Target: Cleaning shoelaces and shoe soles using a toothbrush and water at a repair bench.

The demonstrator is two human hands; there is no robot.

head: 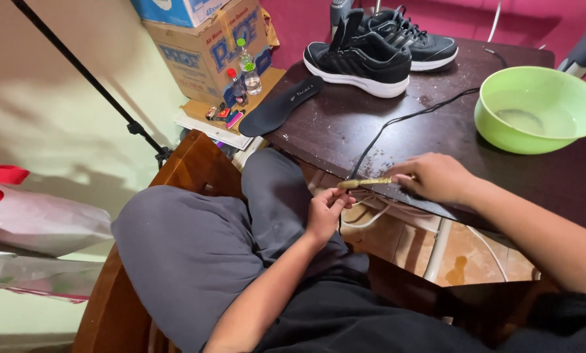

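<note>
At the near edge of the dark wooden table [345,124], my right hand [435,176] is closed around one end of a thin yellowish stick [366,182], which lies level along the edge. My left hand [324,210] sits just below it over my lap, fingertips pinched at the stick's other end. Farther back on the table stand a green bowl [539,108] of water, a pair of black sneakers [378,46], a loose black insole [280,104] and a black cable [404,121].
</note>
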